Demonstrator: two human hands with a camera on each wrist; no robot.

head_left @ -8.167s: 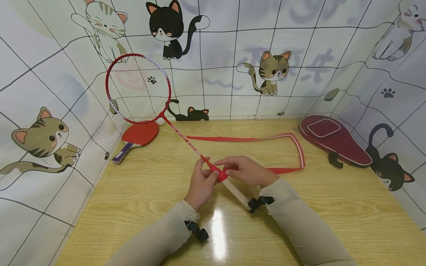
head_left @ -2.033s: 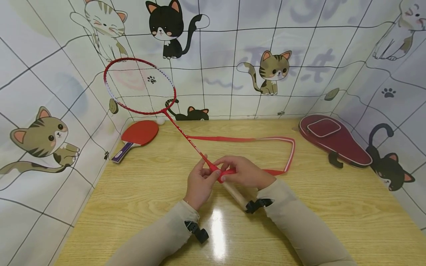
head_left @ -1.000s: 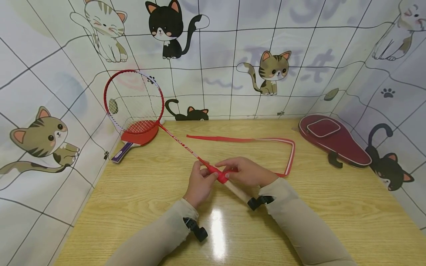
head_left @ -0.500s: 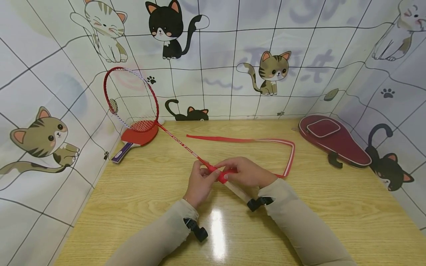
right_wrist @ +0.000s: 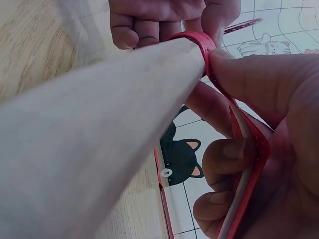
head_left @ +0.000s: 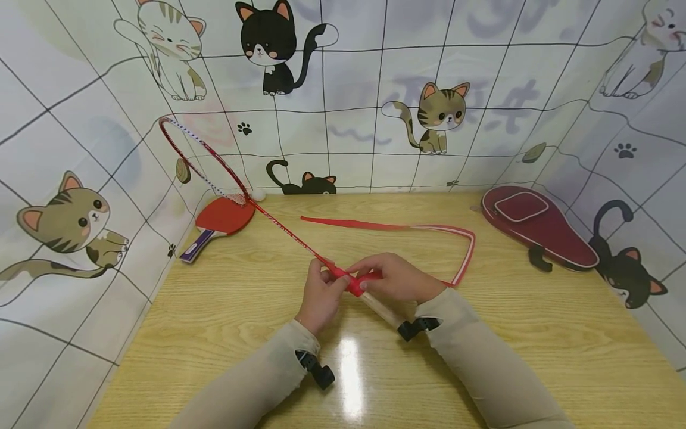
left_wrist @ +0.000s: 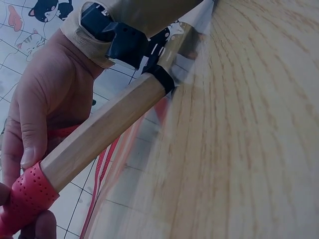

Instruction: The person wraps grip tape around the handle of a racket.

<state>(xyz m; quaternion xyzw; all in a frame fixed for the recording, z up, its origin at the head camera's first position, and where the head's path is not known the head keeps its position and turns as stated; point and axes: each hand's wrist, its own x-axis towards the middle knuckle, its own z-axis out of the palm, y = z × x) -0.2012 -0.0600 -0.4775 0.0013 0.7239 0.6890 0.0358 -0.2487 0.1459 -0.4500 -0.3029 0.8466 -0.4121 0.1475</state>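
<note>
In the head view a badminton racket (head_left: 284, 228) slants up to the left, its head almost edge-on. My left hand (head_left: 321, 298) pinches it at the top of the handle, over the red wrapped part. The right hand (head_left: 396, 277) pinches red grip tape (head_left: 354, 224) right where it meets the handle. In the left wrist view the wound tape (left_wrist: 31, 199) is perforated and covers only the handle's upper end; below it the handle (left_wrist: 102, 128) is bare wood with a black end. In the right wrist view the tape (right_wrist: 256, 149) runs across the right palm under curled fingers (right_wrist: 224, 159).
The loose tape lies in a bend across the table (head_left: 225, 333). At the back left are a red table tennis bat (head_left: 227, 215) and a white ball (head_left: 258, 195). A dark red bat case (head_left: 536, 226) lies at the back right, against the cat-print backdrop (head_left: 354, 89).
The racket has rolled in my hands, its head turning from facing the camera to nearly edge-on. Since the oldest frame the tape's bend has shifted left, toward the handle. Both hands stay in place.
</note>
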